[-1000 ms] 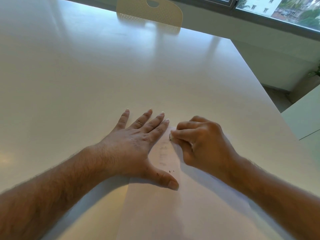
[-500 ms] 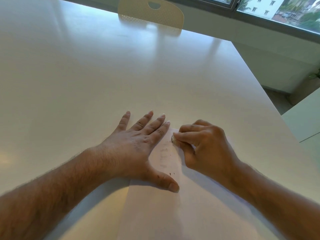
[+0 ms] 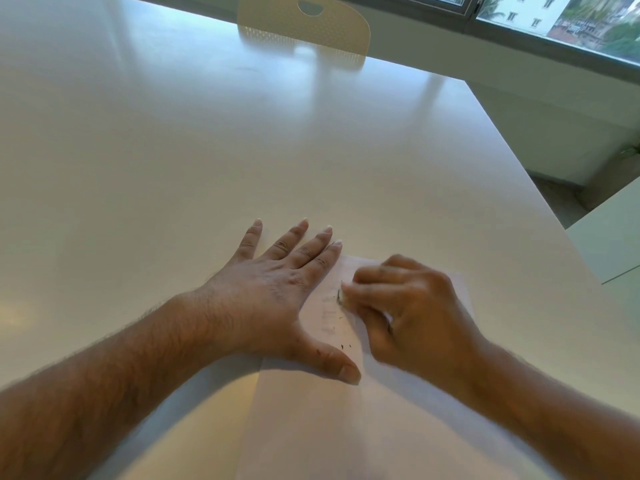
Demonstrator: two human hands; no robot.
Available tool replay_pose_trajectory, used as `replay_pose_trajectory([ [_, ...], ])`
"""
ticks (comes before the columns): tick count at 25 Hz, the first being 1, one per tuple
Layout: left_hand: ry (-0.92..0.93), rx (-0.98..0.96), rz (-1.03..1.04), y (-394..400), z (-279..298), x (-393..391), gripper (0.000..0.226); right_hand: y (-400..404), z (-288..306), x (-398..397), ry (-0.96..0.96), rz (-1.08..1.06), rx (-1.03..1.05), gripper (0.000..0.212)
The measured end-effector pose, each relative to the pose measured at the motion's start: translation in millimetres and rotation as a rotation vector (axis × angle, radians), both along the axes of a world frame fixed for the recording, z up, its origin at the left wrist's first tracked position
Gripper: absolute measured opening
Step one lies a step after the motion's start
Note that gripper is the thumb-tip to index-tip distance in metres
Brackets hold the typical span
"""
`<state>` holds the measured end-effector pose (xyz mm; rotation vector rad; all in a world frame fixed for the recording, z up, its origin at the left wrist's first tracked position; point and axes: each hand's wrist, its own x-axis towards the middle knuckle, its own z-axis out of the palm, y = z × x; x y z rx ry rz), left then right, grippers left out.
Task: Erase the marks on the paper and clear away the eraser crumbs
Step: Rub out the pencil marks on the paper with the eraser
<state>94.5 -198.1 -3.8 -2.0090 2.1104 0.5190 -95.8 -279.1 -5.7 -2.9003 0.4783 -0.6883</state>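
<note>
Paper (image 3: 311,420) lies flat on the white table (image 3: 173,168), reaching from the near edge of the view up to just beyond the two hands. The left hand (image 3: 277,292) rests palm down on the sheet's left edge, fingers straight and spread, thumb (image 3: 332,362) stretched out across the sheet; the fingertips reach past the paper's far corner onto the table. The right hand (image 3: 408,313) is curled, its fingers and thumb pinching a small pale eraser (image 3: 343,297) whose tip touches the paper (this hand is blurred, so the exact finger placement is hard to read). Faint grey marks (image 3: 329,317) run down the sheet between the hands, and a few dark crumbs (image 3: 346,346) sit just beside the left thumb. A cream chair (image 3: 304,22) stands at the table's far side, below a window (image 3: 554,15).
</note>
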Motion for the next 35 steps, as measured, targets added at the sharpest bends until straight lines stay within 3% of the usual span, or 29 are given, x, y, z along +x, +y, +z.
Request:
replay_pose_trajectory([
  [3,0.005,0.0,0.003,-0.6,-0.7,-0.5,0.142,-17.4,-0.1,9.8,-0.02,-0.031,-0.011,0.019],
  [11,-0.001,0.018,-0.004,-1.4,0.6,-1.0,0.14,27.7,-1.3,-16.5,-0.016,0.104,0.046,0.008],
  [17,0.0,0.017,0.001,-1.5,0.2,0.1,0.141,-11.9,-2.3,11.4,-0.033,-0.005,-0.014,0.019],
  [25,-0.001,0.022,-0.003,-0.7,0.2,-0.8,0.14,26.2,-2.2,-14.2,-0.034,0.095,0.054,0.008],
  [31,-0.003,0.015,-0.003,-1.1,-0.4,-0.3,0.141,-6.3,-4.4,9.2,-0.031,-0.014,-0.014,0.019],
  [35,-0.004,0.015,-0.004,-0.9,-0.1,-0.5,0.141,9.6,-3.0,-0.5,-0.031,0.024,0.005,0.014],
])
